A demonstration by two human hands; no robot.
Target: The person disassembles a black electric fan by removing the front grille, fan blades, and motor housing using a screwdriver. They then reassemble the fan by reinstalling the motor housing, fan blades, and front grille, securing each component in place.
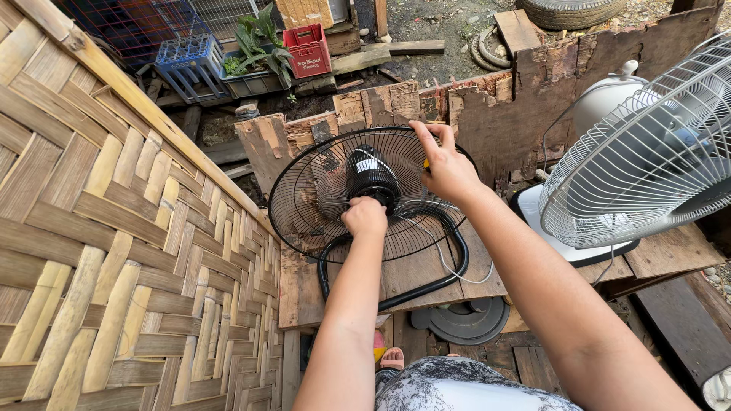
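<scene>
Woven bamboo matting (114, 251) walls us in on the left, and just below our view sit a patterned lap, a sandalled foot (392, 358) on the ground and a dark round fan cover (466, 320) lying flat beneath the edge of the table (304, 289), set down out of the way, it seems. From there both forearms reach forward over the worn plywood top. Our left hand (365, 215) is clenched around something at the lower middle of the black fan (364, 190), apparently where the motor meets its curved tube stand (426, 259); the fist seems there to steady the fan so it stays tipped upright on its base. Our right hand (449, 169) is raised at the upper right rim of the wire guard (304, 198), fingers pinched on a small yellow-tipped thing we cannot make out, perhaps a tool handle, held where rim and fastenings would be reached. A thin white cord (457, 270) trails loosely across the boards. To the right stands a white fan (647, 152), its pale grille tilted toward us and its base at the table's edge, near but apart from the black one. Behind both, a ragged, splintered board (533, 99) stands upright as a backstop. Farther off lie a red crate (308, 50), a blue crate (190, 65), a leafy plant (263, 46), and a tyre (567, 11) on bare dirt.
</scene>
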